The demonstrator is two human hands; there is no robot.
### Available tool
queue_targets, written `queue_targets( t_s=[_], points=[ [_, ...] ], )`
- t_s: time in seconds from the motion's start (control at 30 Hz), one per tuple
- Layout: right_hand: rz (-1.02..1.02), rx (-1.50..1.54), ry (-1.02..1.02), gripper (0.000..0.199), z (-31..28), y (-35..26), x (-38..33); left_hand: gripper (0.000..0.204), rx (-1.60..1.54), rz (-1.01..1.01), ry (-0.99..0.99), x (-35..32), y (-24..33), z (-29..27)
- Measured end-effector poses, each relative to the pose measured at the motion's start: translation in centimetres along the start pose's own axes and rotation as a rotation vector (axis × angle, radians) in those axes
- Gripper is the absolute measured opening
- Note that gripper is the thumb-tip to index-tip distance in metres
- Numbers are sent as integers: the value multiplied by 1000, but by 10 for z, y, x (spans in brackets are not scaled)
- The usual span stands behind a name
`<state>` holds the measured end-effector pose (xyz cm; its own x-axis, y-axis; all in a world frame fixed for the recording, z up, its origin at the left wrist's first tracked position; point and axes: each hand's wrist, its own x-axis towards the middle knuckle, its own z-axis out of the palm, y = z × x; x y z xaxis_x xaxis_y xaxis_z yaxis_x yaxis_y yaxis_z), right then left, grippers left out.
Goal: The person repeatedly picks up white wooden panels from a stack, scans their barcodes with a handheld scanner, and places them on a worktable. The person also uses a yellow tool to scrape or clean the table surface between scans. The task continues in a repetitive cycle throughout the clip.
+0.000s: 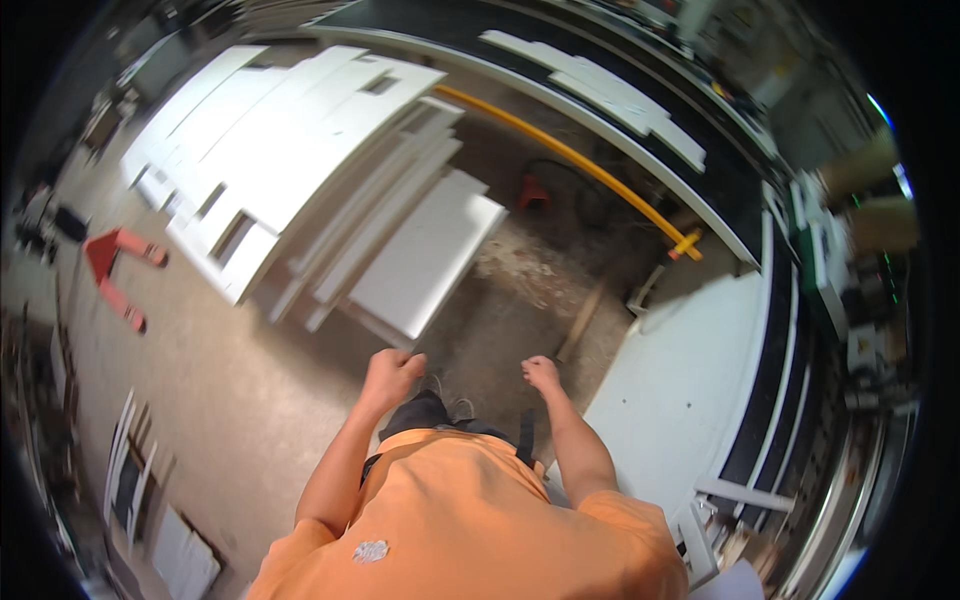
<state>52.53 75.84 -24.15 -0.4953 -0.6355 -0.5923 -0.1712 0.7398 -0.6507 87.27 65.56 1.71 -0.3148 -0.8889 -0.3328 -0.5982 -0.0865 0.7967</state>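
Both hands curled into fists, holding nothing. Left hand [392, 372] and right hand [541, 373] out in front of orange shirt [460, 520]. Nearest thing: big white panel [425, 265], lying on floor just ahead of left grip. White counter [690, 390] beside right grip. To lift well, I think: step close, open both hands wide, take panel by two edges.
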Motion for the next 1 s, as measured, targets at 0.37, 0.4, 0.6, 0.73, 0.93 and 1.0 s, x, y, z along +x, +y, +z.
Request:
queue_targets(
  t_s=[0.37,0.4,0.6,0.73,0.93,1.0],
  points=[
    [176,107,304,28,-20,13,-12,33,46,224,-396,181,90,75],
    [200,134,401,25,-30,23,-10,31,113,261,-398,193,101,81],
    [612,263,234,36,-97,90,40,30,25,145,-465,270,132,129],
    [428,92,204,30,-113,129,124,31,71,56,-496,305,154,164],
    [179,59,185,25,-181,98,231,33,274,215,-428,356,249,224],
    [280,150,224,22,-224,71,260,33,342,319,-344,376,281,242]
  ],
)
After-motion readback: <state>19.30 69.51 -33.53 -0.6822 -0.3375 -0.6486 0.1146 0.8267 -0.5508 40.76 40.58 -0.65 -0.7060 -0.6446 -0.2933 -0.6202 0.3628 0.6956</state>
